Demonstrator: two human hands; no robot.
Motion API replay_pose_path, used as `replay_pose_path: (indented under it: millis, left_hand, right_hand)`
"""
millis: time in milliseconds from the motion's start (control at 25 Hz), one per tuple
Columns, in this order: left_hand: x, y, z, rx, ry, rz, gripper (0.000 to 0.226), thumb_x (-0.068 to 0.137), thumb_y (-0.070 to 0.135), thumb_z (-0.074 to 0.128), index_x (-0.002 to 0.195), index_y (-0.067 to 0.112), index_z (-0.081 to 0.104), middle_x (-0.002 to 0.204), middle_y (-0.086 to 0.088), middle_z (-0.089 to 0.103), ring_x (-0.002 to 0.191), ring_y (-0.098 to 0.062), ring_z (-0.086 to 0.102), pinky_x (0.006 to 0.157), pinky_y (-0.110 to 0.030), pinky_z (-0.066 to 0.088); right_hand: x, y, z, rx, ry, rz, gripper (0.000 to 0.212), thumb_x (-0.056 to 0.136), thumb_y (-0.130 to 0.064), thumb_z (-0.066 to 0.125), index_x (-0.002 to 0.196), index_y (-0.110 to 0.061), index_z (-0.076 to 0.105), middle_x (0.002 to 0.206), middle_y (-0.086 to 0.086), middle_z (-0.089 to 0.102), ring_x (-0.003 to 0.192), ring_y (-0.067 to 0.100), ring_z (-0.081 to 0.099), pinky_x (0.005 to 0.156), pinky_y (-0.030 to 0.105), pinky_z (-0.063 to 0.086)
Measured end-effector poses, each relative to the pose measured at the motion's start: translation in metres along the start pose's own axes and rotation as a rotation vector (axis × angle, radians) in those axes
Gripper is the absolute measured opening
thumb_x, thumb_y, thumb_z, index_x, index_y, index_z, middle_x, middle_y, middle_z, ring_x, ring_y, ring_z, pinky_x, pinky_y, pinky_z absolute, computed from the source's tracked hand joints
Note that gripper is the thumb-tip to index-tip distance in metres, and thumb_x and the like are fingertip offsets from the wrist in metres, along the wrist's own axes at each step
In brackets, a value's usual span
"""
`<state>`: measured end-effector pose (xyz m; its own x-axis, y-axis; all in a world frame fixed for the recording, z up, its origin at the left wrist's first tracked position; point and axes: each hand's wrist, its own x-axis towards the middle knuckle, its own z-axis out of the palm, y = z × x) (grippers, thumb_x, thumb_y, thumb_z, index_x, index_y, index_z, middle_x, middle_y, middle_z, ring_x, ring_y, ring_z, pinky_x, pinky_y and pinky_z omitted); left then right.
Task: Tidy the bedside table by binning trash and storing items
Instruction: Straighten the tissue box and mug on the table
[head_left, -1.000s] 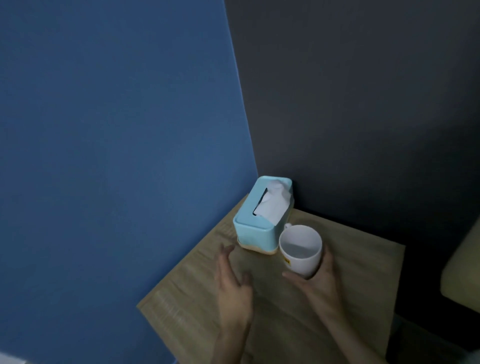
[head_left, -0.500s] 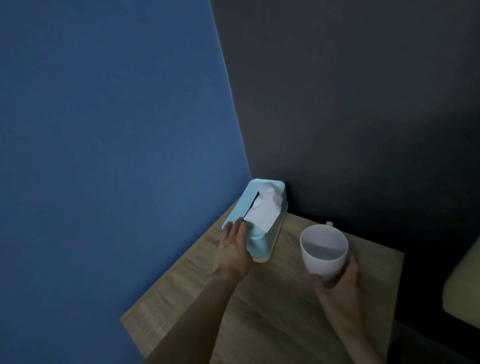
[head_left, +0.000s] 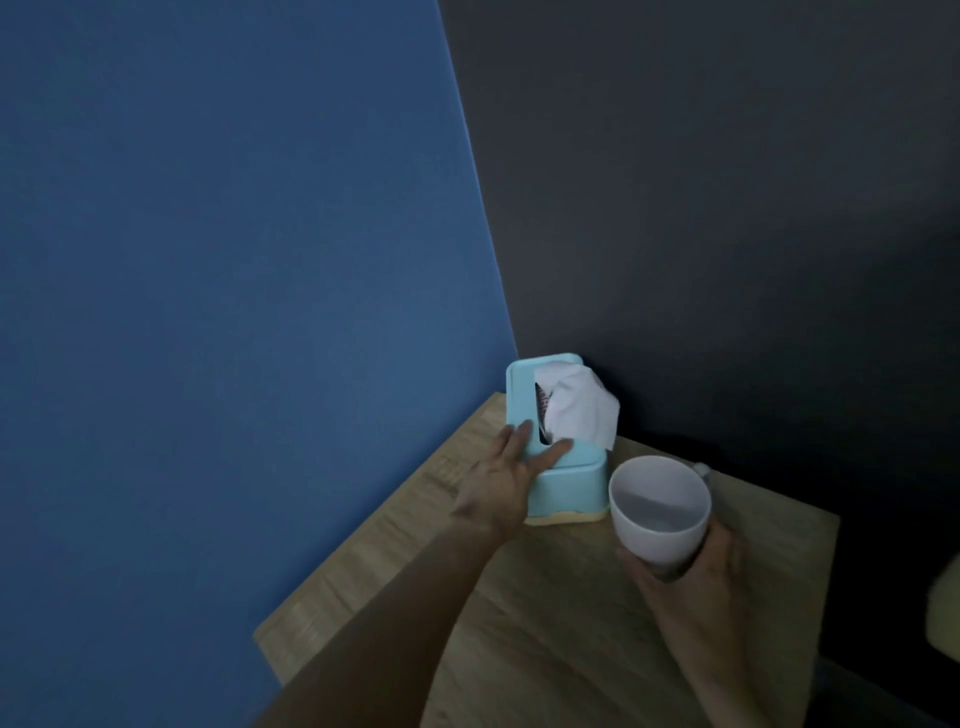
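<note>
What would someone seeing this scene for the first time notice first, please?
Probably the light blue tissue box with a white tissue sticking out, tucked into the far corner of the wooden table where blue and dark walls meet. The left hand rests on its near end, while the right hand holds a white mug beside it.

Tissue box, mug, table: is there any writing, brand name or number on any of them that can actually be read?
None can be read.
Tissue box: a reddish-purple print shows inside the slot beside the white tissue, too blurred to read.
White mug, held in the right hand: no marking shows on the visible side.
Wooden table: no text.
Left hand rests on the box and hides part of it.
</note>
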<state>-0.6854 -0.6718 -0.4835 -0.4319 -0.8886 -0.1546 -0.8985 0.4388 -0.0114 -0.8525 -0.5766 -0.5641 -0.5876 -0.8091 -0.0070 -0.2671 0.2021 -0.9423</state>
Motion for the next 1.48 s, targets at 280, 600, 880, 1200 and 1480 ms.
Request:
replay_pose_path:
  millis: [280,600,880,1200,1480]
  left_hand:
    - [-0.01,0.013,-0.002,0.108,0.089,-0.098,0.075,0.093,0.019,0.048,0.148,0.039,0.0,0.147,-0.017,0.02,0.133,-0.033,0.025,0.106,-0.047,0.034]
    - [0.014,0.008,0.009,-0.038,0.061,-0.169,0.072,0.097,0.027,0.045,0.147,0.042,-0.005,0.158,-0.016,-0.004,0.146,-0.036,-0.007,0.117,-0.05,0.02]
    - [0.046,0.009,-0.001,-0.084,0.046,-0.226,0.078,0.094,0.022,0.051,0.146,0.043,-0.003,0.158,-0.014,-0.005,0.145,-0.037,-0.005,0.111,-0.054,0.028]
    - [0.072,0.023,-0.005,-0.134,0.05,-0.244,0.078,0.093,0.019,0.052,0.147,0.041,0.0,0.157,-0.017,-0.003,0.143,-0.038,-0.003,0.105,-0.053,0.036]
    - [0.08,0.024,-0.005,-0.279,0.034,-0.26,0.075,0.094,0.018,0.05,0.146,0.044,0.003,0.158,-0.013,-0.011,0.144,-0.037,-0.014,0.108,-0.053,0.031]
  right_hand:
    - [0.0,0.0,-0.002,-0.025,0.003,-0.015,0.098,0.051,-0.011,0.087,0.133,-0.002,0.033,0.131,0.024,0.041,0.116,0.038,0.046,0.094,0.051,0.043]
    - [0.003,-0.003,0.002,-0.007,-0.032,0.019,0.106,0.05,-0.009,0.087,0.137,-0.005,0.028,0.135,0.023,0.038,0.121,0.038,0.041,0.097,0.052,0.039]
    - [0.012,0.003,0.006,0.087,-0.041,0.089,0.114,0.047,-0.005,0.088,0.141,-0.011,0.023,0.141,0.019,0.034,0.128,0.036,0.036,0.103,0.054,0.034]
    - [0.014,0.0,0.004,0.216,-0.07,0.132,0.118,0.047,0.001,0.086,0.142,-0.012,0.018,0.145,0.016,0.032,0.13,0.033,0.035,0.106,0.048,0.031]
    - [0.03,-0.006,0.005,0.144,-0.125,0.067,0.1,0.059,-0.008,0.083,0.14,-0.011,0.025,0.143,0.015,0.035,0.128,0.032,0.036,0.101,0.045,0.033]
